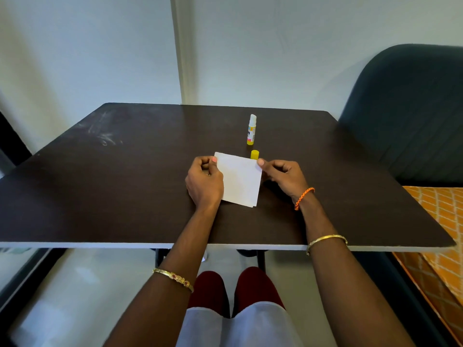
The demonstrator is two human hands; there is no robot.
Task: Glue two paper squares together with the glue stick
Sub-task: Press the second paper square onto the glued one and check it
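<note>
Two white paper squares (240,180) lie stacked on the dark table (125,191), the lower one's edge peeking out at the near right corner. My left hand (204,182) pinches the stack's far left corner, its thumb on top. My right hand (281,177) pinches the far right corner. An uncapped glue stick (251,130) stands upright beyond the paper, white tip showing. Its yellow cap (254,155) sits on the table just behind the paper's far right corner, close to my right thumb.
A dark padded chair (411,113) stands at the table's right side. An orange patterned cloth (441,221) lies below it at the right. A pale wall rises behind the table. My knees show under the near table edge (100,244).
</note>
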